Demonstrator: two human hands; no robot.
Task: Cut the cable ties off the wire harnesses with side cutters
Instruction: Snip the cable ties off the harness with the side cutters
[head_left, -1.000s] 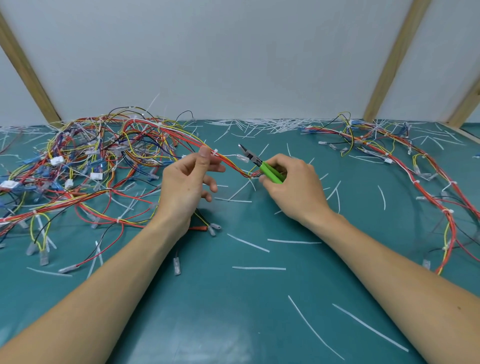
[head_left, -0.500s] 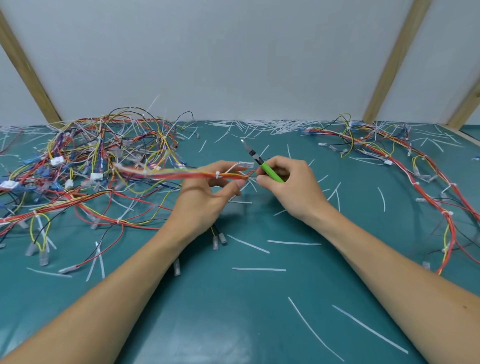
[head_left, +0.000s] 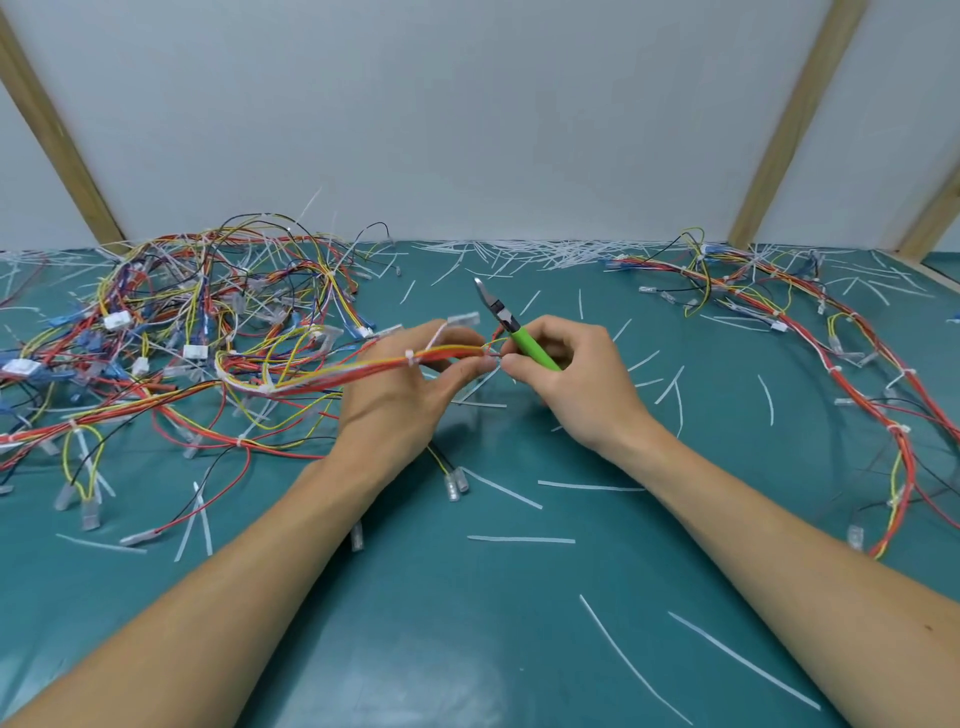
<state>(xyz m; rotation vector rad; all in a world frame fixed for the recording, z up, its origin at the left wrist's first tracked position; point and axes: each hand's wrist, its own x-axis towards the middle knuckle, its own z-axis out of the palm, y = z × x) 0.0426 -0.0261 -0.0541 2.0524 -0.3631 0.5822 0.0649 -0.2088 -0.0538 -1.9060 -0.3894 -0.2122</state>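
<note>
While the left hand (head_left: 410, 395) holds a bundle of red, orange and yellow wires (head_left: 363, 369) up off the teal mat (head_left: 467, 623), pinching its end between thumb and fingers, the right hand (head_left: 576, 379) curls round the green handles of the side cutters (head_left: 511, 327), with its fingertips meeting the same wire ends just beside the left thumb. The cutters point up and away, toward the far wall, their metal tip clear of the wires (whether the blades are parted is too small to tell). A white cable tie (head_left: 410, 357) sits on the held bundle just over the left hand, and another (head_left: 270, 388) wraps it further left, where the bundle runs back into the tangled heap of wire harnesses (head_left: 171, 322) on the left side of the mat. A second harness (head_left: 831, 332) lies stretched along the right side, well apart from the hands. Cut white tie strips (head_left: 522, 539) lie scattered across the mat, thickest along the far edge.
</note>
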